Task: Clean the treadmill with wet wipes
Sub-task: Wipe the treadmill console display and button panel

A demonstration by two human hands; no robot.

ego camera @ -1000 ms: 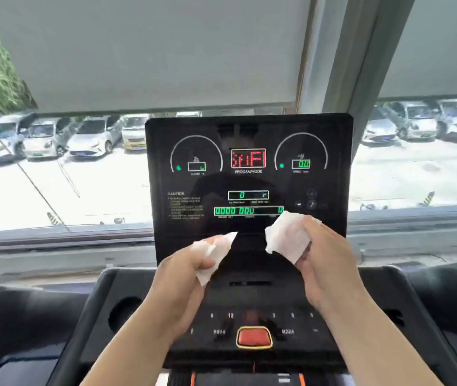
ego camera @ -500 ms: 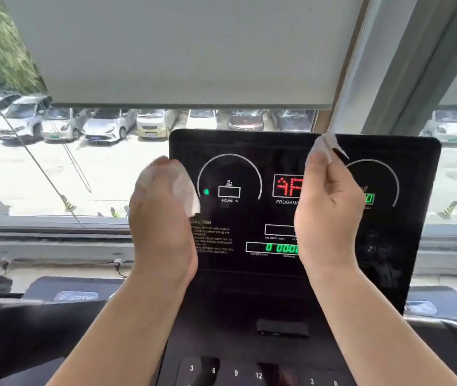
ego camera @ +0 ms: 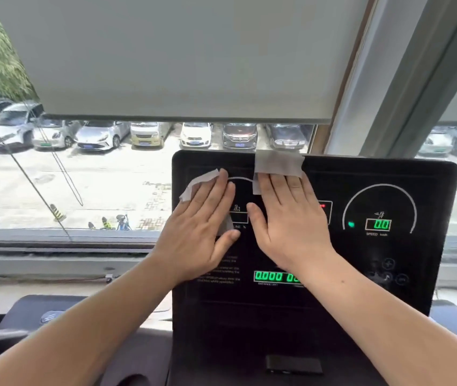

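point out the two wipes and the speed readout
left wipe [ego camera: 199, 181]: head view, its exposed upper corner
right wipe [ego camera: 279, 162]: head view, the flat part at the console's top edge
speed readout [ego camera: 378, 224]: head view, the green digits

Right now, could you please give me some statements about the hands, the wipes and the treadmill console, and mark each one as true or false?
1. The left hand and the right hand both press flat, with straight fingers, on the console. True.
2. The right wipe reaches the console's top edge. True.
3. The speed display reads 5.5. False: it reads 0.0.
4. The left wipe is crumpled into a ball. False: it lies spread out under the left hand.
5. The roller blind covers the whole window. False: parked cars show below it.
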